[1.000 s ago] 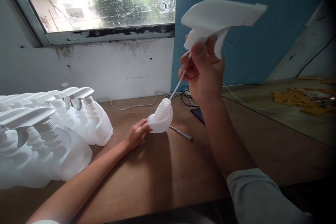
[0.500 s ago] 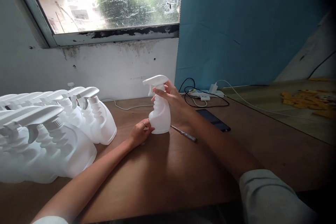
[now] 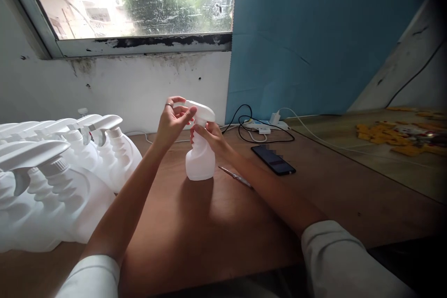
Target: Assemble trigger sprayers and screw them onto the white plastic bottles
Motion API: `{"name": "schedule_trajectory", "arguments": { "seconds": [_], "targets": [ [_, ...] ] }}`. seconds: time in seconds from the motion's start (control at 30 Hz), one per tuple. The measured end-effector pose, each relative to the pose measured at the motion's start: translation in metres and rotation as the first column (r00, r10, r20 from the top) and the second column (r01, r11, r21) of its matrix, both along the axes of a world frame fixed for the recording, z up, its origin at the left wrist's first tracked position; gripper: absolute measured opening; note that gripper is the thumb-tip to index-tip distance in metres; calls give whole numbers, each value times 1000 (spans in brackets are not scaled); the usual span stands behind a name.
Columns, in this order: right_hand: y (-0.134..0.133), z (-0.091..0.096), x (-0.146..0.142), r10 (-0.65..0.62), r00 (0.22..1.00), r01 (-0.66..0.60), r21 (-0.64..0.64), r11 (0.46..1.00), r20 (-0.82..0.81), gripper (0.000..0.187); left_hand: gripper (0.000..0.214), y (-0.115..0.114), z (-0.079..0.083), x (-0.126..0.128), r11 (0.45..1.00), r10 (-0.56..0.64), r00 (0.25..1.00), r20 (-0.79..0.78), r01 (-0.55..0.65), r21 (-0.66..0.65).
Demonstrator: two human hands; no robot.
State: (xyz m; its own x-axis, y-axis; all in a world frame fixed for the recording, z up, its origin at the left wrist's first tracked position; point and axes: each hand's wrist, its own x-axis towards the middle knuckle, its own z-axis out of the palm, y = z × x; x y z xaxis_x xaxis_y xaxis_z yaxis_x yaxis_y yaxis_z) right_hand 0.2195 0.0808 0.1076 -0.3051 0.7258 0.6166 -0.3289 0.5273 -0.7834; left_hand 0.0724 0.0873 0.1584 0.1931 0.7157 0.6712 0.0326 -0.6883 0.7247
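Bottle (image 3: 200,165), partly hidden by right hand (image 3: 215,138) gripping it, left hand (image 3: 172,121) clasping part-covered sprayer (image 3: 205,112)

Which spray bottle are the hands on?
The lone bottle standing apart, centre of view: left hand on its spray head, right hand just below. The other bottles stand grouped at left.

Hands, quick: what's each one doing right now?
Left hand: closed on the trigger sprayer head.
Right hand: closed on the spray bottle just below.

The bottle (image 3: 200,165) of whitish, cloudy plastic stands upright on the table (image 3: 167,247). On top of it is the white spray head (image 3: 205,112), its narrow front end turned left.
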Motion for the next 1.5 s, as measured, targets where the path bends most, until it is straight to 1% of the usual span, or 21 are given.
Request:
{"name": "schedule_trajectory", "arguments": {
  "seconds": [0.1,0.17,0.23,0.3,0.37,0.43,0.57,0.6,0.7,0.73,0.77,0.87,0.9,1.03,1.13,1.17,1.27,1.3,1.4,1.43,1.5],
  "targets": [
    [-2,-2,2,61,998,-61,-14,998,-28,30,40,-3,10,-7,999,-19,999,-37,20,27],
    [-2,-4,2,118,991,-120,-29,992,-69,31,30,-7,11,-13,998,-16,997,-75,20,57],
    [-1,-6,0,151,983,-156,-50,986,-104,32,25,-12,11,-18,995,27,995,-100,-17,95],
    [0,-7,-2,115,988,-121,-55,991,-107,33,22,-17,12,-22,989,86,986,-144,-67,133],
    [0,-8,-4,31,995,-34,-39,999,-96,37,19,-21,15,-24,983,119,974,-194,-88,159],
    [0,-7,-6,-3,997,1,-27,1000,-78,43,17,-24,18,-25,983,117,967,-226,-80,167],
    [-3,-5,-6,71,995,-75,-47,996,-74,41,14,-28,21,-26,981,132,960,-246,-91,169],
    [-4,-4,-6,57,996,-60,-49,997,-71,41,14,-28,21,-26,981,133,959,-249,-92,168],
    [-7,-1,-8,-55,998,54,-46,998,-40,43,16,-28,21,-27,987,103,961,-257,-66,149],
    [-8,-1,-8,-67,997,65,-45,997,-33,45,16,-27,21,-28,989,85,962,-260,-50,139],
    [-9,0,-8,-52,998,50,-43,998,-35,46,17,-27,22,-29,991,68,963,-260,-35,131],
    [-9,0,-6,66,997,-67,-42,997,-37,44,17,-27,23,-32,992,42,962,-268,-9,124],
    [-9,-1,-6,69,997,-71,-47,996,-37,43,18,-27,23,-33,992,39,960,-276,-4,124],
    [-8,-2,-8,-26,999,24,-46,999,-41,46,17,-28,25,-36,992,33,953,-300,6,125],
    [-8,-3,-10,43,997,-45,-32,998,-58,43,18,-27,25,-37,992,28,953,-301,11,126],
    [-8,-3,-10,39,998,-41,-37,998,-55,41,19,-27,25,-37,992,28,953,-302,11,127],
    [-9,-2,-12,-62,998,61,-46,997,-28,41,21,-27,25,-38,990,37,949,-313,7,138],
    [-10,-2,-12,-69,997,67,-42,997,-28,43,21,-27,25,-38,990,41,947,-317,6,144],
    [-10,-1,-14,11,999,-13,-40,999,-40,46,23,-27,25,-40,989,44,943,-329,7,151],
    [-10,-1,-14,4,999,-6,-49,999,-43,45,23,-27,25,-40,988,42,943,-329,8,151],
    [-10,-1,-15,-70,997,67,-65,996,-36,46,24,-26,25,-41,989,40,943,-330,11,150]
  ]
}}
